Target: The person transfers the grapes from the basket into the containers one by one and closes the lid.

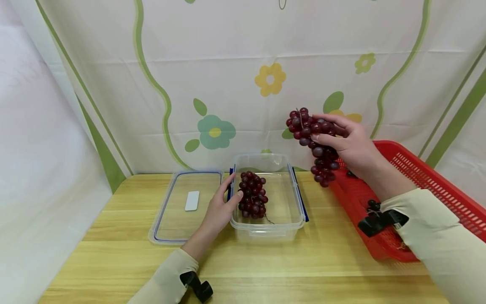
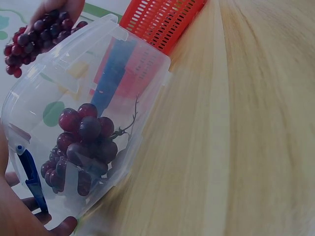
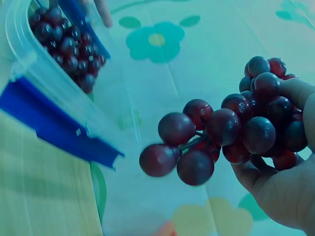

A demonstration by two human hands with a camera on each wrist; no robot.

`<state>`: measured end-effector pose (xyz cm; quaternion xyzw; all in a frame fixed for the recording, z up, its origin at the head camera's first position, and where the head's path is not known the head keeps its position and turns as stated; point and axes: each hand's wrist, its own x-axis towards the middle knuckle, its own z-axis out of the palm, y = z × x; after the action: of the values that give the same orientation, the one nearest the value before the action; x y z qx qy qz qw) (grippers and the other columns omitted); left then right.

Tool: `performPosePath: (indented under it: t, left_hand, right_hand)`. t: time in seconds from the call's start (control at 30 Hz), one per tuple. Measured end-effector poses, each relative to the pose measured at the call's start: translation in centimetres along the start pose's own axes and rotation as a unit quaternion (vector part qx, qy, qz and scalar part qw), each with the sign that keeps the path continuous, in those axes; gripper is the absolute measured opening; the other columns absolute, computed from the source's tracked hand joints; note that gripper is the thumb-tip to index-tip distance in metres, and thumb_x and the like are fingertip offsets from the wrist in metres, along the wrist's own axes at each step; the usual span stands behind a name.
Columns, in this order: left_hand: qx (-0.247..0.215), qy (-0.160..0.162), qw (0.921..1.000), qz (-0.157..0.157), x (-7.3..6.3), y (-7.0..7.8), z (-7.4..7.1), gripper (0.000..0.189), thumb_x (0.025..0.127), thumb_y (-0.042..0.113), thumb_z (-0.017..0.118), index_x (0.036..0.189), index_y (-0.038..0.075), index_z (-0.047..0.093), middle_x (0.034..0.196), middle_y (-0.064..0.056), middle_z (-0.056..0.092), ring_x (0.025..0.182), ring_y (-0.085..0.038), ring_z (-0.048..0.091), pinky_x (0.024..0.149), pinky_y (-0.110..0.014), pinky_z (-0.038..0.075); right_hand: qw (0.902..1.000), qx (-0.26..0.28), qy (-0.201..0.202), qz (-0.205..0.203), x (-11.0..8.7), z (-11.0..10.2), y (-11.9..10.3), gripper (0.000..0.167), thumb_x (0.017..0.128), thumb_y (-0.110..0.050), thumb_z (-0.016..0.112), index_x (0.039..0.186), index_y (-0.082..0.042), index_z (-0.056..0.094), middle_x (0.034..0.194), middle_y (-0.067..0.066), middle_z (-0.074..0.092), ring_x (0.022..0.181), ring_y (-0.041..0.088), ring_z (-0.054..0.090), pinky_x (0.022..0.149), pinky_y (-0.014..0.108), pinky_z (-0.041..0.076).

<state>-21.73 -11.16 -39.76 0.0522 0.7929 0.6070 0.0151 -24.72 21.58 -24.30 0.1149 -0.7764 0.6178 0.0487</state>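
My right hand (image 1: 353, 143) holds up a bunch of dark red grapes (image 1: 319, 152), thumb in front and fingers behind, with its lower end hanging down. It is raised to the right of a clear plastic food container (image 1: 279, 228). A second grape bunch (image 1: 252, 196) lies inside along the container's left side, its thin stem toward the front. At the left wall, my left hand (image 1: 220, 211) grips the rim, thumb at the top edge and fingers down the outside near a blue latch (image 2: 32, 179). Blue side latches hang folded down.
The container's clear lid (image 1: 174, 228), with a blue seal and a white label (image 1: 192, 200), lies flat on the wooden table (image 1: 114, 236) at left. A red perforated basket (image 1: 364, 215) stands at right, with some dark fruit (image 1: 373, 205) inside. A flower-patterned cloth (image 1: 235, 84) hangs behind.
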Motion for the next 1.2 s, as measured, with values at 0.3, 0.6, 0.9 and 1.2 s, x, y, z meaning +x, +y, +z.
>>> performPosePath:
  t: [0.3,0.6,0.9,1.2]
  left_hand:
    - [-0.002,-0.001,1.0000,0.001,0.1,-0.1,0.0,0.064,0.109,0.031,0.059,0.167,0.035,0.033,0.179,-0.006,0.021,0.166,-0.040,0.014,0.128,-0.072,0.017]
    - [-0.005,0.002,1.0000,0.005,0.1,-0.3,0.0,0.064,0.108,0.032,0.060,0.166,0.036,0.033,0.178,-0.007,0.024,0.166,-0.040,0.015,0.128,-0.072,0.015]
    - [-0.003,0.002,1.0000,0.009,0.2,-0.3,0.1,0.063,0.108,0.032,0.060,0.166,0.036,0.034,0.178,-0.007,0.025,0.166,-0.040,0.016,0.129,-0.072,0.016]
    - [-0.003,0.000,1.0000,0.008,0.1,-0.2,0.2,0.063,0.108,0.033,0.060,0.166,0.038,0.034,0.178,-0.006,0.024,0.166,-0.039,0.016,0.129,-0.071,0.016]
  right_hand:
    - [0.9994,0.027,-0.007,0.018,0.0,3.6,-0.2,0.051,0.100,-0.024,0.076,0.149,-0.028,0.062,0.132,0.000,0.068,0.097,0.012,0.076,0.076,0.029,0.066]
    - [0.9986,0.039,-0.015,0.033,-0.7,6.8,0.9,0.054,0.103,-0.021,0.072,0.154,-0.024,0.056,0.134,-0.001,0.066,0.109,0.009,0.072,0.087,0.023,0.062]
    - [0.9963,0.055,0.005,0.066,-1.3,10.1,2.5,0.052,0.102,-0.015,0.071,0.152,-0.019,0.057,0.140,0.009,0.064,0.106,0.011,0.070,0.086,0.025,0.061]
    - [0.9934,0.014,0.027,0.110,-2.1,12.4,3.7,0.050,0.101,-0.018,0.073,0.149,-0.020,0.060,0.142,0.013,0.062,0.114,0.021,0.067,0.088,0.025,0.059]
